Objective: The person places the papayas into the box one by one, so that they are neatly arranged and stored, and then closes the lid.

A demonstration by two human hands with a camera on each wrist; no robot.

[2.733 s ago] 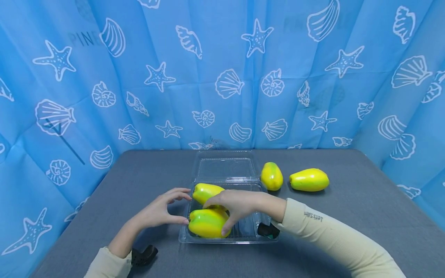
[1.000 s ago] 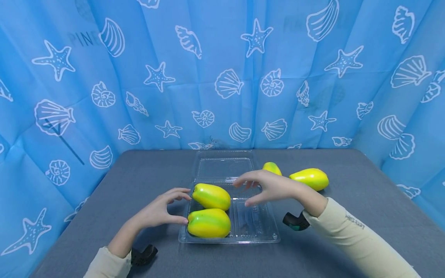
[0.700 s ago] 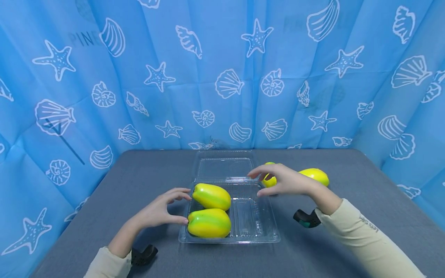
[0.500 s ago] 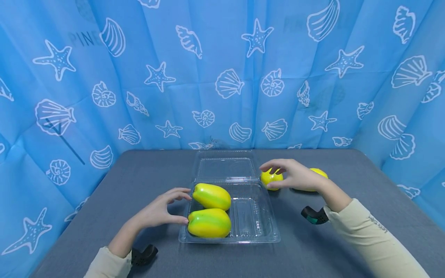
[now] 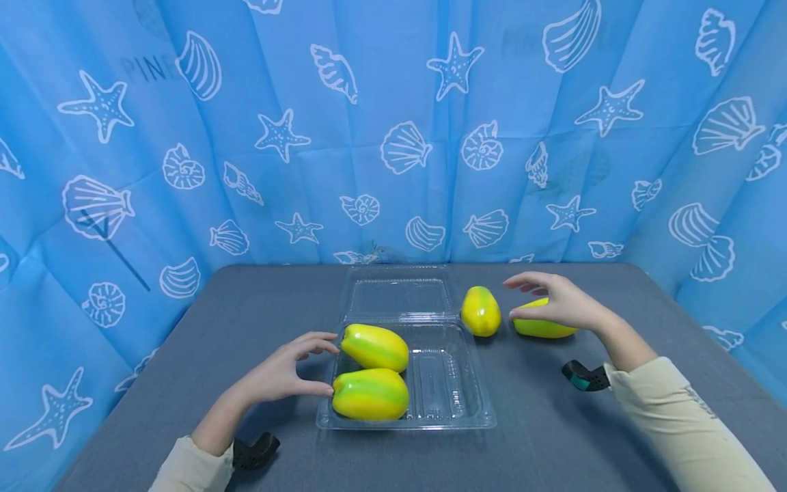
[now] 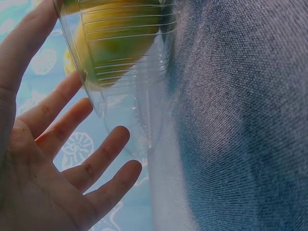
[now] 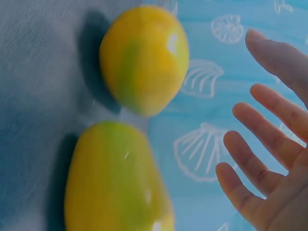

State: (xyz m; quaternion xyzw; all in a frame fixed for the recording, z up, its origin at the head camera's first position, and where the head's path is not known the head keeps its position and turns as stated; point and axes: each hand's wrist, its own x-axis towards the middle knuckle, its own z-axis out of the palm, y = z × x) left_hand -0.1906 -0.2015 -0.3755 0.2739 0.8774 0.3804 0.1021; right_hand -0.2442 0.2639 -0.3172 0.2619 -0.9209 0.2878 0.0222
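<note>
A clear plastic clamshell box (image 5: 438,383) lies with its lid (image 5: 399,297) folded back. Two yellow-green papayas fill its left half, the far papaya (image 5: 375,347) and the near papaya (image 5: 370,396). My left hand (image 5: 283,369) is at the box's left side, fingers spread and thumb near the corner; in the left wrist view its fingertips (image 6: 86,103) lie along the rim. My right hand (image 5: 562,301) hovers over the rightmost papaya (image 5: 547,331), partly hiding it, with fingers apart and nothing held. The other loose papaya (image 5: 481,312) rests by the hinge's right end.
A grey cloth covers the table (image 5: 258,301). Behind it hangs a blue curtain (image 5: 393,89) with white shells and starfish. Black wrist devices are strapped on, one at the left wrist (image 5: 255,452) and one at the right wrist (image 5: 584,376).
My right hand has let go of the near papaya in the box and moved right, passing the first loose papaya to the rightmost one. The left hand has stayed put.
</note>
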